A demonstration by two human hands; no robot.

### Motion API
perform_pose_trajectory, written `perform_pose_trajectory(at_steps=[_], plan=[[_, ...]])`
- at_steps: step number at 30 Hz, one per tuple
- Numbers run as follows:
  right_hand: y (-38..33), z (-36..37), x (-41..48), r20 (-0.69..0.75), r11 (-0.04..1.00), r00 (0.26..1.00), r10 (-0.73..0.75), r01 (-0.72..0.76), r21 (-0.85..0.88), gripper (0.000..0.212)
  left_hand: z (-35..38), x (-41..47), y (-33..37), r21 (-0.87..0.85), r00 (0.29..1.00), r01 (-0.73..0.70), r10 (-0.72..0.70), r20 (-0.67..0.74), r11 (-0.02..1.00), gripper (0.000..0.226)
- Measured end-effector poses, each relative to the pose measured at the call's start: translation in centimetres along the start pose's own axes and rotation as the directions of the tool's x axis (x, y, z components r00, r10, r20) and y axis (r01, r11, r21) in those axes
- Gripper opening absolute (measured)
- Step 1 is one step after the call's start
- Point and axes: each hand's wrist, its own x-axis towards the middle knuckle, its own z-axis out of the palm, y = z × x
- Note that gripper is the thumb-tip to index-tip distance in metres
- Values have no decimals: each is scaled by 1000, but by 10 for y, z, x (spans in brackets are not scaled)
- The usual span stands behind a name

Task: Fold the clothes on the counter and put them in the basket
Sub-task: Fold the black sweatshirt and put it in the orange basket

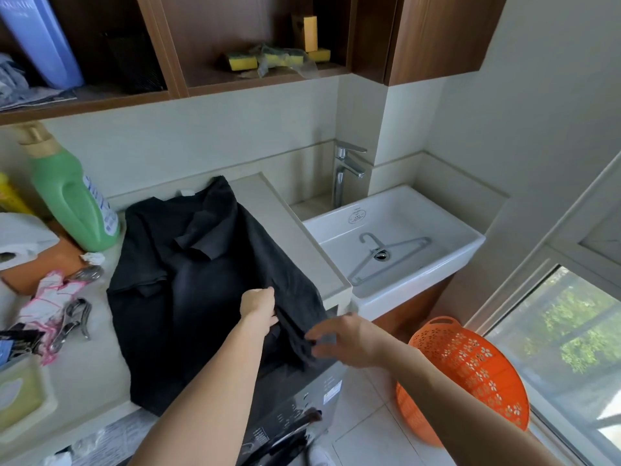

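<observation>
Both hands on black shirt point(188, 264), spread out on counter point(285, 237).

L hand point(258, 306): fingers curled and clenched on a fold of fabric near the shirt's right-side hem. R hand point(346, 338): motion-blurred, but thumb & fingers look pinched round the hem corner that hangs off the counter's front edge. Most of the shirt lies flat beyond and left of the L fingers, w/ collar at the far end and one sleeve folded in over the chest. Orange basket point(470, 371) sits on the floor, below and right of the R fingers, tilted w/ its opening toward the hands, apart from the shirt. Sink point(420, 210) w/ grey hanger point(389, 253) in it lies beyond the R fingers. Green detergent bottle point(70, 200) stands far left of the L fingers, just beside the shirt's shoulder.
</observation>
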Motion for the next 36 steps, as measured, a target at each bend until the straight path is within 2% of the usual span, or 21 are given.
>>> perform_pose_trajectory(at_steps=[2,3,6,9,10,12,14,16,18,19,20,24,27,31,34,36], plan=[[11,4,4,-218,994,972,88,-72,83,25,-7,6,-5,-35,1000,-19,19,22,999,25],[16,8,6,-256,988,955,147,-132,76,25,-9,7,-6,-22,999,-27,28,41,999,24],[21,24,14,-247,956,924,293,-279,90,43,-11,9,-7,43,994,-34,29,110,998,17],[19,39,24,-309,926,876,370,-323,194,55,-17,9,-3,40,981,15,-23,191,999,17],[18,42,29,-327,919,862,387,-334,208,55,-20,9,-1,74,977,28,-43,207,997,20],[15,43,39,-365,912,838,407,-349,217,51,-26,10,4,319,981,-15,-48,188,948,27],[10,39,52,-425,933,832,358,-301,196,41,-33,13,10,587,990,-99,20,140,804,39],[3,30,67,-461,962,844,274,-232,147,33,-41,21,16,652,980,-197,163,113,732,37],[-6,19,84,-463,983,867,184,-161,89,31,-51,34,21,602,946,-284,320,50,746,22],[-10,15,94,-449,991,883,137,-126,56,32,-56,40,25,550,933,-304,360,7,778,15],[-13,10,103,-424,995,900,101,-93,39,33,-61,46,28,504,923,-318,383,-28,803,16],[-19,-3,145,-320,997,946,52,-32,69,40,-78,70,57,456,868,-336,459,-191,824,53],[-20,-13,179,-315,998,949,-5,23,56,38,-86,91,88,402,856,-290,423,-296,868,67],[-16,-24,233,-333,996,939,-87,91,-5,42,-94,134,123,401,856,-219,372,-358,890,71],[-11,-26,272,-303,993,946,-118,106,-55,48,-96,168,138,368,889,-131,273,-367,921,64],[-8,-22,296,-316,986,935,-161,140,-88,50,-97,187,145,381,903,-121,261,-340,917,48]])
